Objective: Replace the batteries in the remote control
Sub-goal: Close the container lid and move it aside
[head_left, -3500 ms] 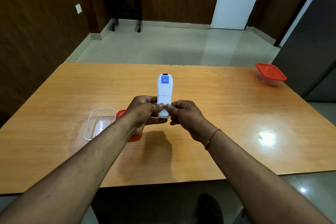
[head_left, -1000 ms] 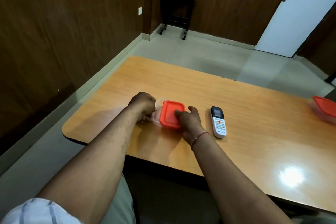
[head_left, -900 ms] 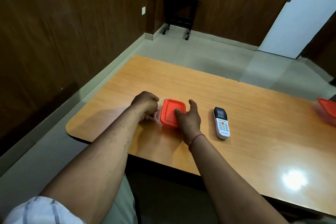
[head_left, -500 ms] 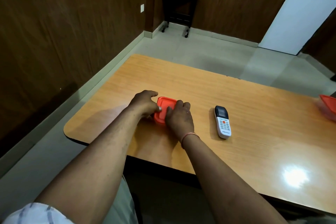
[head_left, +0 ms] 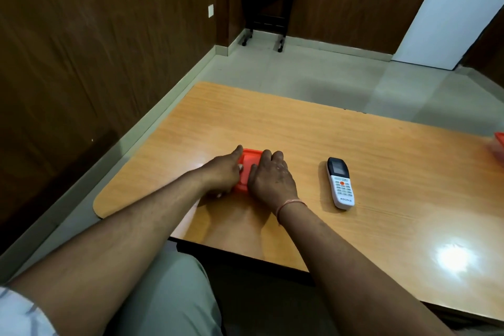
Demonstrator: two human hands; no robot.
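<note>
Both hands are busy with the red lid (head_left: 246, 169), not the remote. The left hand (head_left: 223, 172) is pinching the lid's left edge, forefinger stretched along it. The right hand (head_left: 272, 180) is curling its fingers over the right edge with the thumb on top, probably to work the lid on its box. I can't see what is inside the box. The remote control (head_left: 340, 183) is lying face up on the table (head_left: 300, 131), just right of the right hand, parked there so both hands are free.

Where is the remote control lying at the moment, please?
In the head view, the remote control lies face up on the table, just right of the right hand, which rests with the left hand on the red-lidded box.
</note>
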